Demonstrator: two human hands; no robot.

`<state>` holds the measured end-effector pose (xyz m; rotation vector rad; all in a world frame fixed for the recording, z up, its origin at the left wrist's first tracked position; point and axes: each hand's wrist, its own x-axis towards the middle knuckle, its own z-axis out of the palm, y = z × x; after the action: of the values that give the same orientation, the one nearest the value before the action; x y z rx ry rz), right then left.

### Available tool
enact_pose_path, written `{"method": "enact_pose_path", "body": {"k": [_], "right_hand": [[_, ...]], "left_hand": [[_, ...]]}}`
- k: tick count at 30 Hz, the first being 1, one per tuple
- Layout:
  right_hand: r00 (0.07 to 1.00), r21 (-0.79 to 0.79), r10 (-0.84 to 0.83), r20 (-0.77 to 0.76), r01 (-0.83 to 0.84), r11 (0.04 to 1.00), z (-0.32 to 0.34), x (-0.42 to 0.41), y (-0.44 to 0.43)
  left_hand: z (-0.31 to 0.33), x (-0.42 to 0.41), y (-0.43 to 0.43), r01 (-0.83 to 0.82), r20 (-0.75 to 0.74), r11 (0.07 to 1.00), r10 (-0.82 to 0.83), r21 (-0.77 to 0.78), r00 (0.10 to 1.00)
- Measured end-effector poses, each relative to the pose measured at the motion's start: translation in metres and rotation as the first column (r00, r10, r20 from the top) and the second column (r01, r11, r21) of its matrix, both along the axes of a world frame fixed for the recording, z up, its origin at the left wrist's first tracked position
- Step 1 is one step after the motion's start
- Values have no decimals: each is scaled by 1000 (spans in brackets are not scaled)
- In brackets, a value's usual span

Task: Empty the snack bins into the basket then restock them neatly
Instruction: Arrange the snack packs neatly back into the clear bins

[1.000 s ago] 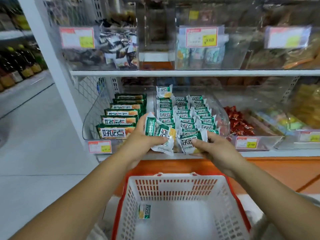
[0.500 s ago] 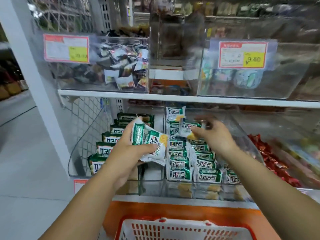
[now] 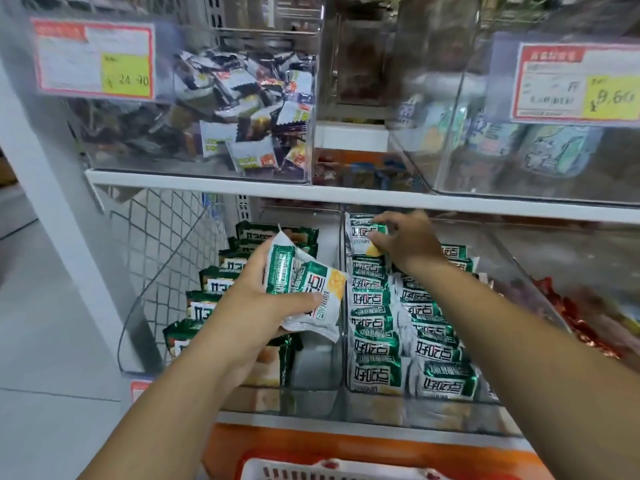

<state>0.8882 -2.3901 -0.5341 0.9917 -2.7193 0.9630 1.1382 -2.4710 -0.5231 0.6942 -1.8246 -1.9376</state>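
Observation:
My left hand (image 3: 254, 306) grips a small bunch of green-and-white snack packets (image 3: 304, 289) in front of the divider between two clear bins. My right hand (image 3: 405, 242) reaches to the back of the middle clear bin (image 3: 381, 410) and pinches one packet (image 3: 363, 233) standing at the rear of the left row. Rows of the same packets (image 3: 374, 327) fill that bin, standing in neat lines. The left bin (image 3: 138, 306) holds larger green packs (image 3: 214, 282). Only the red-and-white rim of the basket (image 3: 332, 469) shows at the bottom edge.
The white shelf board (image 3: 346, 197) hangs low over the bins and over my right hand. Above it stand a bin of mixed dark sweets (image 3: 242, 109) and a clear bin with a price tag (image 3: 575, 81). Red-wrapped sweets (image 3: 571, 313) lie in the bin at right. The aisle floor (image 3: 41, 341) is at left.
My right hand carried a packet from the front of the middle bin to its back row. The view moved closer to the shelf, and the basket dropped almost out of sight.

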Motion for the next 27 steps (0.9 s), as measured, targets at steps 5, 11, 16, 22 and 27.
{"method": "enact_pose_path", "body": {"k": [5,11,16,22,27], "right_hand": [[990,-127,133,48,-126,984,28,50,42],[694,-377,498,519,-337,863,31,121,90],[655,-480,452,606,-153,864,17,110,89],[892,-410,100,442,102,906,22,71,80],[930,-281,6,368,105,954,7,44,46]], "left_hand": [[3,1,8,40,-45,999,-38,33,998],[4,-3,23,112,-74,993,-108,44,991],[5,-4,30,53,-105,995,-43,89,993],[5,1,14,-92,-80,981,107,169,991],[4,3,7,-39,-28,991,43,127,999]]}}
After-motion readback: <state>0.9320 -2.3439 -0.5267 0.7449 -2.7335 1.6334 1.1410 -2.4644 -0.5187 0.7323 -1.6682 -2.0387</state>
